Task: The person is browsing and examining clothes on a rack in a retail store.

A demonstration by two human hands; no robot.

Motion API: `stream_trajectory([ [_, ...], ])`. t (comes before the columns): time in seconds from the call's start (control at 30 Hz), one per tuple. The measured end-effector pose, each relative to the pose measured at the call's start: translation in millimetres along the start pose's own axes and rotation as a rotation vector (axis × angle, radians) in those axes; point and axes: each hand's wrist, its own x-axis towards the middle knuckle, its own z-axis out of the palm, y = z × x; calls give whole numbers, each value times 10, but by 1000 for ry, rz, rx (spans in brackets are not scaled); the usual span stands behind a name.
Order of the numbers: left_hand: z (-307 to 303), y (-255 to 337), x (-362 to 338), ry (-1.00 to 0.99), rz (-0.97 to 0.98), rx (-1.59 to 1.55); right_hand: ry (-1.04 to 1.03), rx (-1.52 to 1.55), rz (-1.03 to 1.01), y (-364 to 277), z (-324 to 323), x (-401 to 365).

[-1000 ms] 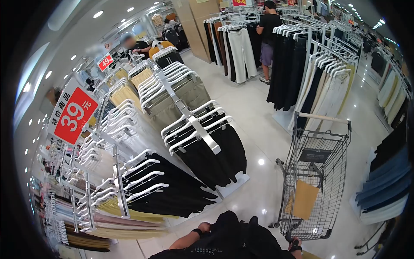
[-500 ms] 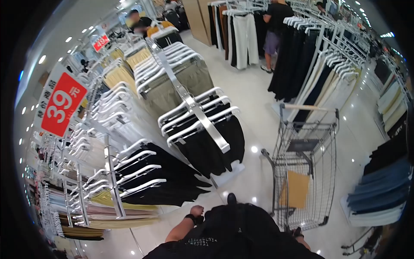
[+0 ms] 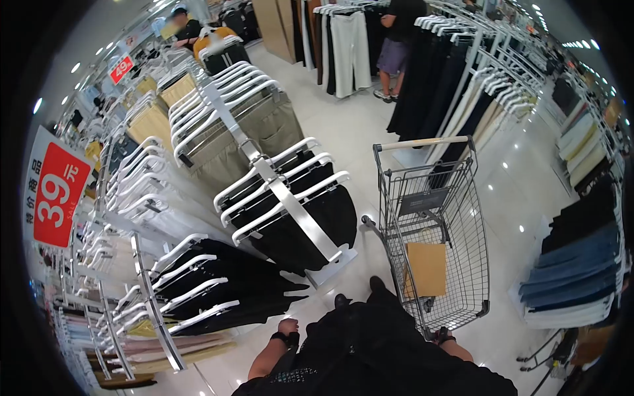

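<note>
My left hand hangs low beside my black shirt, its fingers curled in, with no object visible in it and a dark band on the wrist. Hanging nearest to it are black garments on white hangers. My right hand, partly hidden and small in view, is closed at the near end of a grey wire shopping cart. The cart's wooden handle is at the far end. A brown cardboard-like piece lies in the cart.
A metal rack arm with black and olive trousers stands ahead to the left. Red price signs rise above the racks. Folded jeans line the right. A person in purple shorts stands ahead; another person is farther back.
The view has shifted, so the racks and cart sit farther left. Both my shoes now show below me. The person in shorts appears farther left. My right hand stays at the cart's near end.
</note>
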Motion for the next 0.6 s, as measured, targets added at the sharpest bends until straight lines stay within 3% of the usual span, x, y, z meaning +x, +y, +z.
stream_trajectory([
  [0.07, 270, -202, 104, 33, -130, -205, -33, 622, 416, 77, -25, 366],
  [0.1, 330, -185, 62, 58, -113, -216, -25, 311, 312, -125, -553, 10],
  [0.2, 234, 150, -104, 26, -47, 9, -12, 139, 119, -198, -1064, -180],
  [0.23, 210, 266, -106, 1, -42, 4, -100, 1, 57, -295, -1389, -305],
  [0.27, 196, 376, -93, -5, -46, 8, -109, 152, 118, -246, -1399, -175],
  [0.33, 194, 629, -61, 80, -20, -53, -56, 111, 124, -130, -1384, 168],
  [0.37, 121, 768, 28, -31, -96, -57, -2, 69, 129, -62, -1309, 369],
  [0.4, 71, 995, 6, 234, -101, -194, 48, 29, 132, -2, -1218, 532],
  [0.47, -160, 1275, 91, 256, -109, -140, 147, -78, 41, 191, -1079, 980],
  [0.6, -139, 1113, 483, 259, 6, -55, 304, 81, -31, 383, -1541, 1171],
])
